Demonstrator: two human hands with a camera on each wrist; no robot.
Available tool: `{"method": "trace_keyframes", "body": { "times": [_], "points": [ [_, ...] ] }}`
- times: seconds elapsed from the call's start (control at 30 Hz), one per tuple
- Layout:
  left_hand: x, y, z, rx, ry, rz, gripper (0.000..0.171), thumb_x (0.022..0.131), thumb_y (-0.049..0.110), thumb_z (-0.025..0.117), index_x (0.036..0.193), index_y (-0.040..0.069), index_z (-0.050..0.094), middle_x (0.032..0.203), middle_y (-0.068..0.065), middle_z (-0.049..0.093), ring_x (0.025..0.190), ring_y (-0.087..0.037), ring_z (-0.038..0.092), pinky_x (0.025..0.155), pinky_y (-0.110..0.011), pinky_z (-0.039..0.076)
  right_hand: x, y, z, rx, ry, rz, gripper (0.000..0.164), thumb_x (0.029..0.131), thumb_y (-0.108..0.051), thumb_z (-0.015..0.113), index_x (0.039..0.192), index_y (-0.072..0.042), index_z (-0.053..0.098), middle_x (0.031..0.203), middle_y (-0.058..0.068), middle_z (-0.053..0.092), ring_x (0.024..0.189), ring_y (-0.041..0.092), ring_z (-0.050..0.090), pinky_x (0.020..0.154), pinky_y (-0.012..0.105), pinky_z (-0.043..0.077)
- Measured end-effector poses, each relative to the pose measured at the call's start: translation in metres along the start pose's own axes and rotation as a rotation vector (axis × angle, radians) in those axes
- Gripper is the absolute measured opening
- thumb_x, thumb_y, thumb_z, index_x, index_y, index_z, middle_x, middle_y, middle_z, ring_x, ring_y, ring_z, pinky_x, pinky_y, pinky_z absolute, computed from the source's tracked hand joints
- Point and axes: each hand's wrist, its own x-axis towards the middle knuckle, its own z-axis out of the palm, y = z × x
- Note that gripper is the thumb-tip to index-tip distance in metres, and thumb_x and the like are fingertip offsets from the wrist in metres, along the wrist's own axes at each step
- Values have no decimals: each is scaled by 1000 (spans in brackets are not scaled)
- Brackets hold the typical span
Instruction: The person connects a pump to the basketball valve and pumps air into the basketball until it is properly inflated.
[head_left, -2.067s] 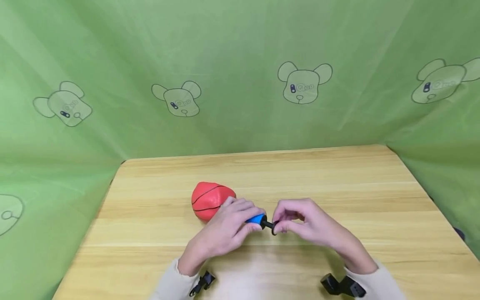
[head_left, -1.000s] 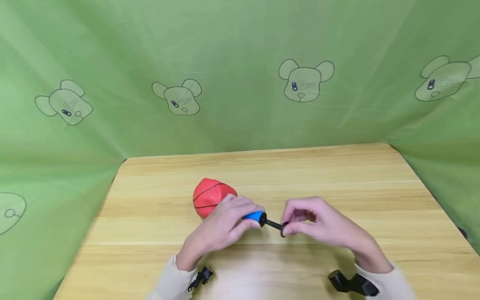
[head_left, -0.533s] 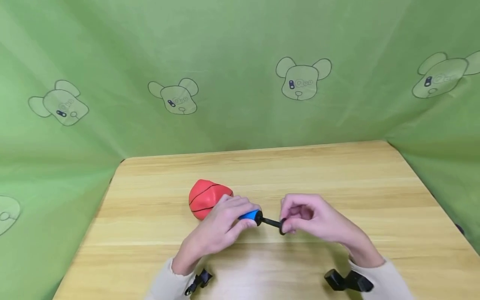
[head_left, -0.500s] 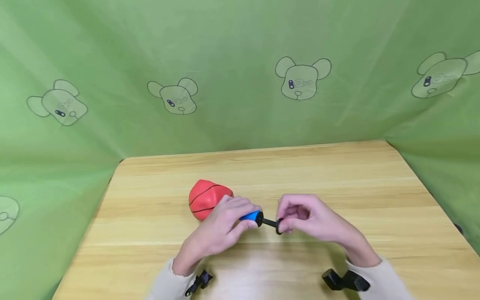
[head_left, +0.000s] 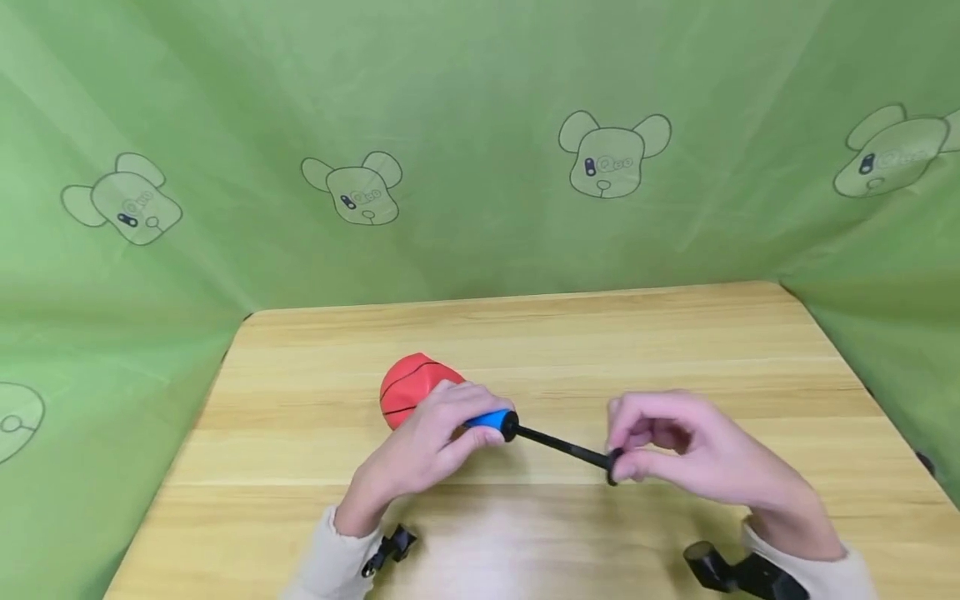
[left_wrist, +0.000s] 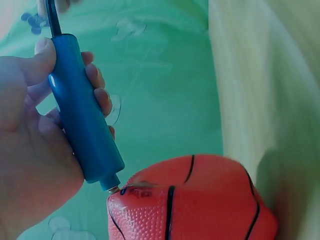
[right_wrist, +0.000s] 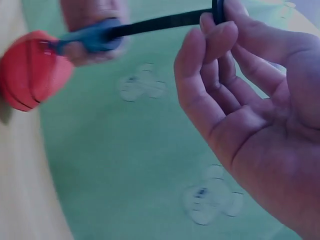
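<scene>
The person's left hand [head_left: 431, 437] was wrapped around the blue barrel [left_wrist: 87, 112] of a hand pump, thumb along one side and fingers curled round the other. The right hand [head_left: 697, 446] pinched the black disc-shaped handle [head_left: 613, 468] between thumb and fingertips, with a long stretch of black plunger rod [head_left: 562, 445] showing between the two hands. A dented red toy basketball [head_left: 405, 390] lay on the wood-grain table [head_left: 675, 350], left of centre and partly behind the left hand. The pump's metal tip [left_wrist: 114, 190] met the ball near a dark mark; how deep it sat seemed impossible to judge. Green cloth [head_left: 480, 75] printed with bear heads hung behind.
</scene>
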Motion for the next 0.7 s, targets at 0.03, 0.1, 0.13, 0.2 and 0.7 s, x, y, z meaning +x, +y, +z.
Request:
{"method": "trace_keyframes", "body": {
  "times": [0.03, 0.1, 0.13, 0.2, 0.7],
  "points": [
    [0, 0, -2, 12, 12, -8, 20, 104, 31, 60, 119, 21, 68, 95, 18, 59, 92, -1, 53, 91, -33, 36, -2, -2, -3, 2, -2, -28, 38, 79, 24, 71, 102, -6, 64, 84, 5, 59, 66, 15, 57, 53, 26, 47],
    [0, 1, -3, 40, 26, -16, 20, 104, 30, 61, 119, 19, 69, 95, 15, 61, 92, -2, 53, 90, -34, 35, -4, -4, -5, -21, 5, -29, 38, 79, 24, 70, 102, -6, 64, 84, 4, 59, 65, 13, 56, 52, 24, 45],
    [1, 2, -2, 56, 24, -16, 21, 103, 30, 61, 119, 18, 69, 97, 14, 62, 93, -3, 54, 90, -34, 36, -3, -3, -4, -25, 8, 1, 37, 81, 23, 70, 101, -7, 64, 84, 3, 61, 66, 13, 58, 53, 24, 46],
    [2, 5, 1, 87, 14, -19, 25, 104, 32, 60, 121, 16, 69, 102, 12, 65, 97, -4, 56, 90, -32, 35, 1, 2, 0, -37, 22, 81, 32, 85, 20, 69, 100, -9, 65, 85, 2, 65, 68, 14, 62, 56, 24, 50],
    [4, 6, 7, 54, -31, 39, 23, 105, 34, 58, 121, 20, 68, 98, 15, 61, 95, -3, 55, 92, -32, 37, 15, 11, 17, -108, 41, 206, 17, 92, 1, 73, 97, -14, 67, 88, -3, 69, 71, 15, 66, 59, 29, 53]
  ]
}}
